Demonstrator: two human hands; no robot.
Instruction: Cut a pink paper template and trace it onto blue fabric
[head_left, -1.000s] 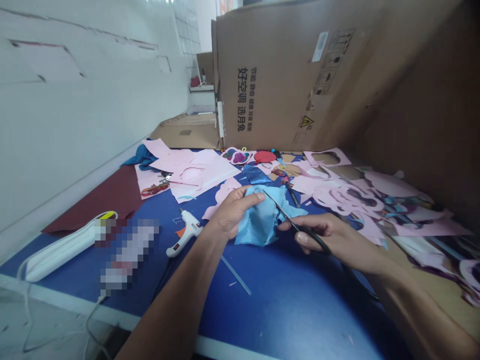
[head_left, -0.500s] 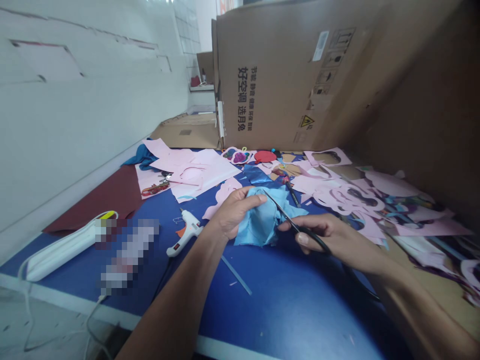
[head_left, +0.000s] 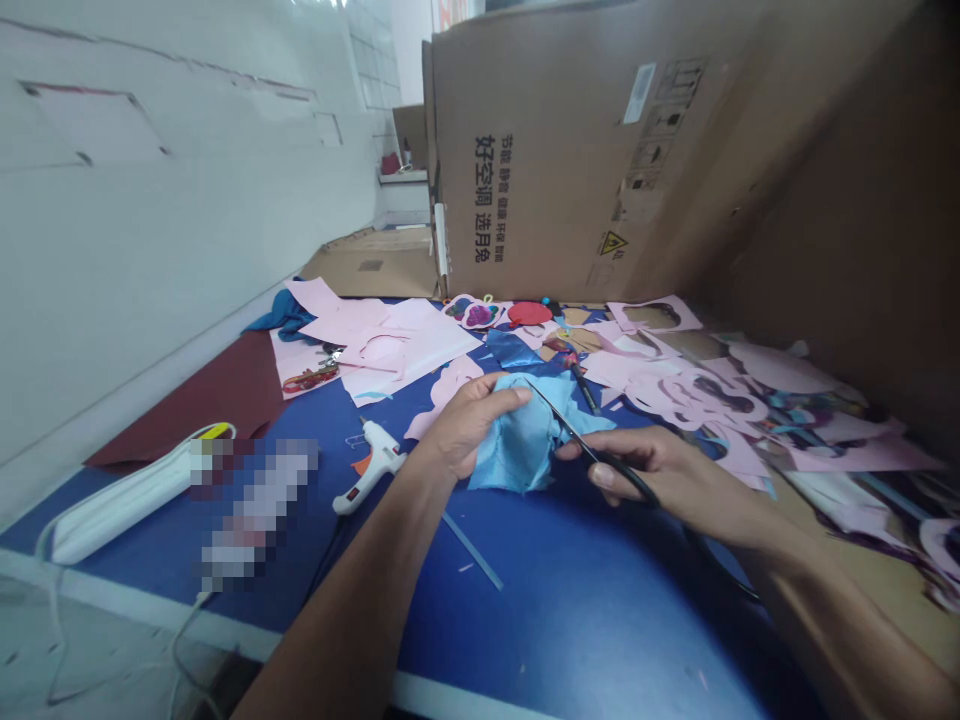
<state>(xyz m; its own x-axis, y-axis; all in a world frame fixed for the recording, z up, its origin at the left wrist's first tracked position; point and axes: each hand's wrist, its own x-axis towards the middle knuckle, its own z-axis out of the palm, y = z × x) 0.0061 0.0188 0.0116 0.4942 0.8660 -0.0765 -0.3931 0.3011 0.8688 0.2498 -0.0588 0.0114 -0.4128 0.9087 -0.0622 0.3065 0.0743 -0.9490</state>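
My left hand (head_left: 474, 420) pinches the left upper edge of a light blue piece of cloth (head_left: 517, 450), thumb on top. The cloth hangs crumpled, with frayed, uneven edges, above the blue tabletop. Black-handled scissors (head_left: 579, 440) are in my right hand (head_left: 652, 470), whose fingers are wrapped around the handles. Their blades point up and left across the cloth, with the tip close to my left thumb. Whether the blades are fully closed, I cannot tell. A white hot glue gun (head_left: 371, 465) lies left of my left forearm.
Pink paper cut-outs (head_left: 694, 395) and scraps spread across the right and back of the table (head_left: 570, 620). Behind them stands a large cardboard box (head_left: 555, 150). A dark red sheet (head_left: 202, 400) and a white power strip (head_left: 120, 510) lie at the left, with loose cords. A thin blue strip (head_left: 472, 550) lies in front.
Almost nothing differs. Both hands, the cloth and the scissors keep the same positions, apart from a very slight shift of the view.
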